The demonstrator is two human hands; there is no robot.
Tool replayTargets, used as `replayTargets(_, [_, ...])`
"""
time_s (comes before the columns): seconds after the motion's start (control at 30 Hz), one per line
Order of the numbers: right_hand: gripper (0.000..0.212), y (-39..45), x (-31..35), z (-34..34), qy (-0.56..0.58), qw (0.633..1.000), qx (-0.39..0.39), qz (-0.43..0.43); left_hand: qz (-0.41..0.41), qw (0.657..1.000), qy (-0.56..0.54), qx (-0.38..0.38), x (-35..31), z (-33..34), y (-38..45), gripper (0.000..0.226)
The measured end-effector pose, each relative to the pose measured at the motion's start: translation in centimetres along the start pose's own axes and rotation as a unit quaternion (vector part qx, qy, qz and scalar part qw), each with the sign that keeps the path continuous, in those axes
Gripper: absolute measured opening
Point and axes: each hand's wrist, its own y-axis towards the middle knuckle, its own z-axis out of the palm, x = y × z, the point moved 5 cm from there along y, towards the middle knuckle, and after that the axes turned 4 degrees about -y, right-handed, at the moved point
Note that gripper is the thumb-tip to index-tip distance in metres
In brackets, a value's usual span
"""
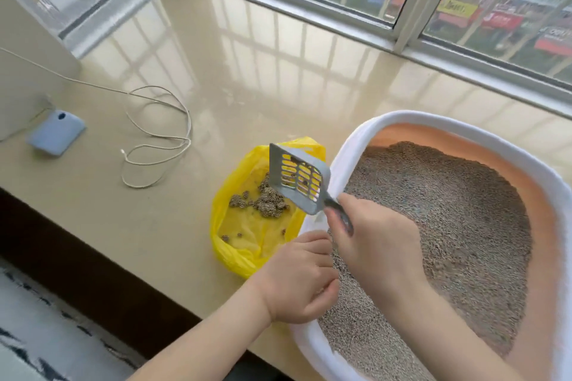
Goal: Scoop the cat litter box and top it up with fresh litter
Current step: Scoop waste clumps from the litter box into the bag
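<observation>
One scoop (297, 179); one bag (247, 226); two hands (371, 241).

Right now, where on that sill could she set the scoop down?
Bare sill runs between the window frame and the yellow bag. Left is cluttered by the white cable and blue device; the litter box fills the right.

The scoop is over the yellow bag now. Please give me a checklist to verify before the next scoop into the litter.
1. Scoop emptied: ok, only a few grains remain in the slots.
2. Right hand holds the handle firmly: ok.
3. Yellow bag open, clumps inside: ok.
4. Left hand steadies the litter box rim: ok.
5. Clumps left in the litter: cannot tell.
6. Fresh litter supply nearby: cannot tell, none in view.
</observation>
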Motion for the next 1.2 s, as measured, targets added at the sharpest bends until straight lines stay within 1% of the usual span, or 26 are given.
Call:
replayTargets(0.07, [0.021,0.8,0.9,1.2,-0.045,0.999,0.02,-0.02,-0.004,1.0,-0.009,-0.001,0.0,0.1,-0.1,0.03])
replayTargets(0.2, [0.028,1.9,1.7,2.2,-0.104,0.992,0.051,-0.041,-0.011,1.0,-0.018,-0.016,0.3,0.1,-0.2,0.03])
replayTargets(0.3, [0.026,2.2,2.0,2.3,-0.122,0.99,0.045,-0.062,-0.01,0.999,-0.024,-0.034,0.2,-0.1,-0.2,0.03])
replayTargets(0.4, [0.028,2.1,2.2,2.7,-0.12,0.989,0.045,-0.079,-0.014,0.999,-0.025,-0.036,0.2,0.0,-0.2,0.03])
replayTargets(0.5, [0.029,1.9,1.9,3.0,-0.124,0.988,0.017,-0.091,-0.011,0.999,-0.02,-0.04,0.3,0.1,-0.2,0.03])
replayTargets(0.6, [0.013,1.6,1.9,3.1,-0.093,0.991,-0.006,-0.099,-0.006,0.999,-0.011,-0.04,0.2,0.0,-0.2,0.03])
replayTargets(0.63, [0.008,1.5,1.7,3.1,-0.074,0.993,-0.007,-0.087,-0.004,0.999,-0.009,-0.041,0.1,0.0,-0.1,0.03])
replayTargets(0.67, [0.009,1.5,1.2,3.1,-0.041,0.998,0.003,-0.053,-0.002,0.999,-0.007,-0.042,0.1,-0.1,-0.1,0.03])
replayTargets(0.7, [0.017,1.4,0.7,3.0,0.009,1.0,0.024,-0.003,0.0,0.999,-0.004,-0.041,0.0,-0.2,0.0,0.031])
replayTargets(0.73, [0.023,1.2,0.0,3.0,0.08,0.994,0.047,0.058,0.004,0.999,0.0,-0.039,-0.1,-0.3,0.1,0.031])
replayTargets(0.77, [0.026,1.0,-0.7,3.0,0.176,0.974,0.067,0.123,0.009,0.999,0.005,-0.036,-0.2,-0.4,0.1,0.032])
replayTargets(0.8, [0.027,0.6,-1.5,3.0,0.292,0.934,0.08,0.189,0.013,0.999,0.009,-0.032,-0.3,-0.4,0.2,0.032])
replayTargets(0.83, [0.029,0.2,-2.2,3.0,0.41,0.872,0.093,0.253,0.017,0.999,0.016,-0.027,-0.3,-0.5,0.2,0.033])
replayTargets(0.87, [0.03,-0.5,-2.9,3.0,0.509,0.797,0.106,0.308,0.02,0.999,0.023,-0.022,-0.4,-0.5,0.1,0.033])
replayTargets(0.9, [0.029,-1.3,-3.6,2.8,0.579,0.727,0.117,0.35,0.023,0.999,0.031,-0.019,-0.5,-0.5,0.1,0.033])
replayTargets(0.93, [0.026,-2.2,-4.3,2.4,0.625,0.67,0.124,0.381,0.023,0.999,0.038,-0.016,-0.5,-0.5,0.1,0.033])
replayTargets(0.97, [0.024,-3.2,-5.3,1.8,0.655,0.627,0.123,0.404,0.022,0.999,0.043,-0.011,-0.5,-0.4,0.1,0.033])
replayTargets(1.0, [0.023,-4.2,-6.4,1.2,0.675,0.593,0.116,0.422,0.02,0.999,0.048,-0.005,-0.5,-0.4,0.1,0.033])
replayTargets(1.03, [0.021,-5.3,-7.8,0.6,0.686,0.574,0.104,0.435,0.018,0.998,0.053,0.0,-0.5,-0.3,0.1,0.033])
replayTargets(1.07, [0.017,-6.5,-9.2,0.0,0.685,0.57,0.089,0.444,0.017,0.998,0.056,0.003,-0.5,-0.3,0.1,0.033])
replayTargets(1.1, [0.012,-7.8,-10.6,-0.5,0.666,0.591,0.078,0.449,0.014,0.998,0.056,0.005,-0.5,-0.3,0.2,0.034])
replayTargets(1.13, [0.007,-9.1,-11.9,-0.8,0.615,0.643,0.076,0.45,0.007,0.999,0.053,0.004,-0.5,-0.3,0.3,0.034])
replayTargets(1.17, [0.004,-10.3,-13.2,-1.1,0.527,0.721,0.082,0.442,-0.003,0.999,0.049,0.001,-0.5,-0.3,0.4,0.035])
replayTargets(1.2, [0.008,-11.1,-14.2,-1.4,0.413,0.803,0.087,0.421,-0.017,0.999,0.044,-0.004,-0.6,-0.3,0.5,0.036])
